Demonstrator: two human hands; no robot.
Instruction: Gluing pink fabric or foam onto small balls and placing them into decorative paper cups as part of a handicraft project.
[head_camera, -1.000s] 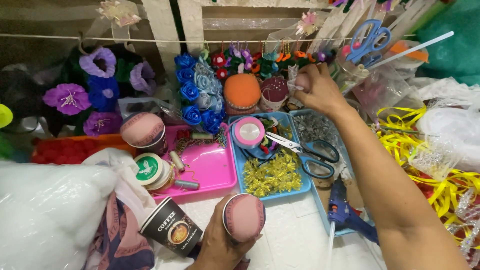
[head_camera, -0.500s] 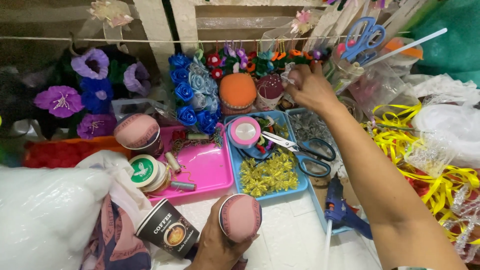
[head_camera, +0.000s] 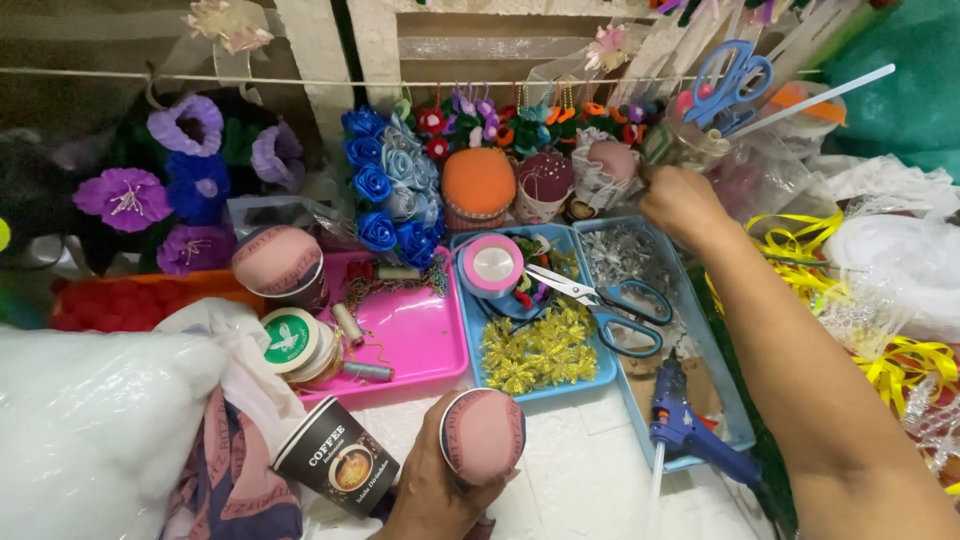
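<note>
Head view of a craft table. The left hand (head_camera: 432, 482), at the near edge of the white tabletop (head_camera: 580, 480), is wrapped firmly round a paper cup capped with a domed pink fabric cushion (head_camera: 484, 436), tilted so the dome faces the camera; a printed brown paper coffee cup (head_camera: 335, 462) lies just beside it. The right hand (head_camera: 682, 200) is stretched to the far edge, its forearm crossing the outer blue plastic tray (head_camera: 735, 420); its fingers are curled about something small beside a clear plastic jar of tools (head_camera: 690, 145), though what they pinch cannot be told. Judged from this pose, the reach is best made with the wrist kept high, clear of the blue-handled scissors (head_camera: 605, 300) and the roll of pink ribbon (head_camera: 491, 265) in the inner blue plastic tray (head_camera: 545, 385); the cushion cup should stay steady, dome up, so that anything brought back meets it squarely. A blue hot-glue gun (head_camera: 690, 430) lies under the forearm.
</note>
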